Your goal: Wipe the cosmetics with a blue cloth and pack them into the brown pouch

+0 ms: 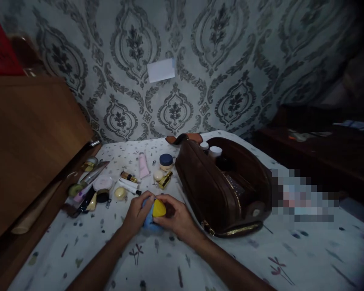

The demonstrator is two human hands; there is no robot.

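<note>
Low over the white patterned sheet, my two hands meet just left of a brown toiletry bag [200, 194]. My left hand [138, 212] is closed around a soft light-blue cloth [152, 227], part of which hangs below the fingers. Pinched in my right hand [175, 214] is a yellow wedge-shaped piece [159, 208], pressed against the blue cloth; its exact kind is unclear. The bag stands unzipped, with white-lidded jars [215, 151] inside. Close to my left hand lie a round cream-coloured container [120, 193] and a white tube [129, 186].
Beyond my hands are a pink tube [143, 165], a blue-lidded jar [166, 161] and a gold bottle [165, 180]. Several cosmetics, including a clear-lidded jar [103, 188], cluster at left beside a wooden cabinet [27, 149]. A patterned wall [176, 109] closes off the back.
</note>
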